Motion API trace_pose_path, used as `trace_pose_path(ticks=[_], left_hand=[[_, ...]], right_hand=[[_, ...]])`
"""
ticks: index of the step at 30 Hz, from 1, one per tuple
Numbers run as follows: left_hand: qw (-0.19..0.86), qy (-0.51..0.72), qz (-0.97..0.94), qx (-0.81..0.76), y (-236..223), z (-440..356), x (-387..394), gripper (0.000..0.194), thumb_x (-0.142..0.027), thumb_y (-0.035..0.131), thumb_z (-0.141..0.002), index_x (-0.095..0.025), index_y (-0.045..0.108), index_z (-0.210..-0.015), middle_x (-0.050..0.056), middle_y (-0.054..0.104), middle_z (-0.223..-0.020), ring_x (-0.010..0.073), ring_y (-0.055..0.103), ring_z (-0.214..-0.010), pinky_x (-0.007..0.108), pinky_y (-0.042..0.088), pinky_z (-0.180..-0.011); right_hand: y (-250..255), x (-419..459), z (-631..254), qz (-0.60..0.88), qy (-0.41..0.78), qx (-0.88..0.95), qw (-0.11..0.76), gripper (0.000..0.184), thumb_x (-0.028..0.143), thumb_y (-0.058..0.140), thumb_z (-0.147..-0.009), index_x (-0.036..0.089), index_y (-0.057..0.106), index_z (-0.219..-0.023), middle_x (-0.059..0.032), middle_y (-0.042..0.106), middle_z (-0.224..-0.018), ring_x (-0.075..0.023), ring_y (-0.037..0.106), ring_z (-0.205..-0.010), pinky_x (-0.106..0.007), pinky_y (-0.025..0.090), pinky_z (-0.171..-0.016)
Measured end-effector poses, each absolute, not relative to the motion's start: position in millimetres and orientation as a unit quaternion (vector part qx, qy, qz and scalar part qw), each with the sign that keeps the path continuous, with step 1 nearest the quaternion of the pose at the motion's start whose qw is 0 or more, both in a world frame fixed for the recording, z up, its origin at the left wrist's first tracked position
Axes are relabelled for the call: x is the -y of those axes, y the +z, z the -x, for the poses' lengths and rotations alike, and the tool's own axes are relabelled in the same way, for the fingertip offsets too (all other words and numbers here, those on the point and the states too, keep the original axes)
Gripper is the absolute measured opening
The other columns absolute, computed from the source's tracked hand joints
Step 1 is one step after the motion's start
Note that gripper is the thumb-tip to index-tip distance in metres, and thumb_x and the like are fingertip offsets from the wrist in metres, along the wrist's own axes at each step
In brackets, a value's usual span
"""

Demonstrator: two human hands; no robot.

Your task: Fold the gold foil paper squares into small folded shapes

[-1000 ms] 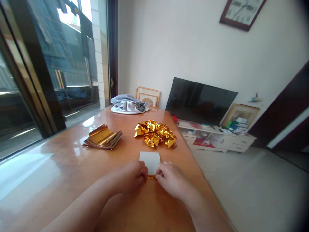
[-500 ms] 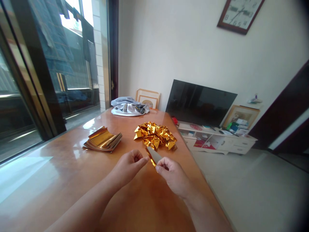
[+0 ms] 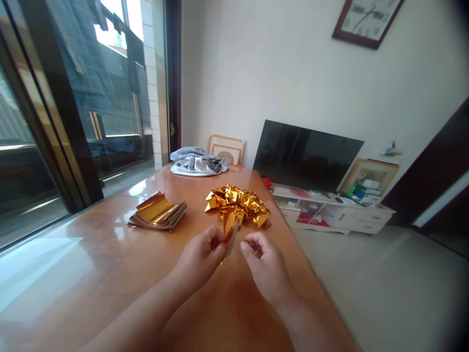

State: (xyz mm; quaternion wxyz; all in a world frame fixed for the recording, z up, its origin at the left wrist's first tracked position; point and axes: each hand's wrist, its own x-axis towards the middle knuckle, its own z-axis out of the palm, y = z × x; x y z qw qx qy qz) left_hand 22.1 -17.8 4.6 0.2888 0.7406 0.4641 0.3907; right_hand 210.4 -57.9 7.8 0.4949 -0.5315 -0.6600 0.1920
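Note:
My left hand (image 3: 201, 254) pinches a small sheet of gold foil paper (image 3: 230, 231) and holds it upright above the wooden table (image 3: 91, 259). My right hand (image 3: 264, 264) hovers just to the right of the sheet with its fingers curled, thumb and forefinger slightly apart, holding nothing that I can see. Beyond my hands lies a heap of folded gold foil pieces (image 3: 238, 204). A flat stack of gold foil sheets (image 3: 157, 215) rests to the left of that heap.
A bundle of grey and white cloth (image 3: 198, 164) sits at the table's far end, beside a leaning picture frame (image 3: 226, 146). Right of the table stand a dark television (image 3: 306, 154) and a low white cabinet (image 3: 337, 212). Glass doors run along the left.
The sheet lay flat on the table under both hands a second ago. It has been lifted, and my right hand has let go, leaving it in my left hand.

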Motion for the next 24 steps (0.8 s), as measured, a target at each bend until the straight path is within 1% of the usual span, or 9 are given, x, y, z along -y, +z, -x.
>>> trace_pose_path(ticks=[1,3,5,7,10,12,16,20,24], left_hand=[[0.246,0.380,-0.756,-0.473,6.8,-21.6,19.6,0.004,-0.022,0.053,-0.087,-0.022,0.054,-0.082,-0.003,0.061,-0.074,0.0145,0.055,-0.067,0.026,0.036,-0.061],[0.164,0.355,-0.789,-0.474,12.8,-20.6,23.6,0.004,-0.018,0.053,-0.086,-0.022,0.055,-0.085,-0.001,0.062,-0.080,0.0159,0.056,-0.072,0.027,0.036,-0.064],[0.096,0.324,-0.825,-0.454,19.2,-20.0,27.0,0.006,-0.016,0.054,-0.085,-0.022,0.056,-0.085,0.001,0.064,-0.085,0.0179,0.056,-0.079,0.029,0.037,-0.068],[0.043,0.289,-0.855,-0.429,24.4,-19.7,28.8,0.006,-0.017,0.054,-0.087,-0.022,0.058,-0.085,0.003,0.064,-0.088,0.0198,0.056,-0.084,0.031,0.036,-0.072],[-0.008,0.243,-0.879,-0.409,27.4,-19.4,28.4,0.009,-0.019,0.053,-0.091,-0.022,0.059,-0.085,0.003,0.063,-0.088,0.0218,0.054,-0.086,0.034,0.036,-0.074],[-0.014,0.221,-0.889,-0.400,26.2,-19.3,27.2,0.010,-0.020,0.052,-0.092,-0.022,0.060,-0.086,0.004,0.063,-0.089,0.0219,0.054,-0.087,0.034,0.036,-0.075],[0.015,0.192,-0.906,-0.377,20.1,-19.8,25.1,0.011,-0.019,0.052,-0.092,-0.022,0.060,-0.085,0.003,0.061,-0.089,0.0206,0.055,-0.086,0.032,0.038,-0.075],[0.050,0.171,-0.912,-0.369,15.0,-20.0,25.5,0.010,-0.015,0.053,-0.088,-0.022,0.060,-0.084,0.003,0.061,-0.089,0.0189,0.056,-0.082,0.029,0.039,-0.070],[0.088,0.163,-0.909,-0.374,13.8,-19.1,27.7,0.013,-0.012,0.052,-0.085,-0.023,0.061,-0.086,0.002,0.062,-0.090,0.0177,0.058,-0.081,0.027,0.039,-0.068]], right_hand=[[9.2,58.6,-211.1,0.528,0.127,0.670,0.506,0.020,0.033,0.059,-0.093,0.021,0.062,-0.108,-0.0055,0.065,-0.103,-0.0211,0.059,-0.096,-0.033,0.048,-0.083],[12.5,60.5,-211.6,0.506,0.017,0.701,0.502,0.037,0.030,0.062,-0.091,0.022,0.057,-0.127,-0.0092,0.061,-0.124,-0.0250,0.054,-0.116,-0.039,0.044,-0.099],[15.8,62.4,-210.9,0.485,-0.052,0.735,0.471,0.046,0.029,0.064,-0.090,0.023,0.053,-0.135,-0.0101,0.058,-0.132,-0.0267,0.049,-0.123,-0.043,0.038,-0.106],[18.0,63.7,-209.8,0.486,-0.081,0.759,0.425,0.039,0.028,0.064,-0.091,0.025,0.058,-0.129,-0.0085,0.062,-0.125,-0.0267,0.051,-0.118,-0.043,0.038,-0.103],[18.2,64.0,-209.8,0.519,-0.071,0.782,0.339,0.013,0.025,0.061,-0.094,0.026,0.067,-0.106,-0.0047,0.067,-0.102,-0.0238,0.055,-0.100,-0.039,0.039,-0.089],[16.4,63.2,-211.2,0.532,-0.051,0.796,0.284,0.009,0.023,0.059,-0.095,0.026,0.068,-0.093,-0.0033,0.067,-0.092,-0.0219,0.055,-0.093,-0.037,0.036,-0.083],[10.7,60.7,-215.0,0.532,-0.001,0.822,0.203,0.005,0.024,0.063,-0.092,0.024,0.066,-0.088,-0.0016,0.066,-0.089,-0.0204,0.054,-0.091,-0.034,0.033,-0.079],[7.6,59.3,-217.2,0.531,0.018,0.831,0.167,0.005,0.027,0.063,-0.091,0.024,0.065,-0.087,-0.0006,0.066,-0.090,-0.0202,0.054,-0.092,-0.033,0.032,-0.079],[7.0,58.8,-217.5,0.521,0.029,0.840,0.150,0.007,0.021,0.059,-0.091,0.023,0.065,-0.088,-0.0003,0.066,-0.089,-0.0190,0.054,-0.090,-0.032,0.032,-0.079]])
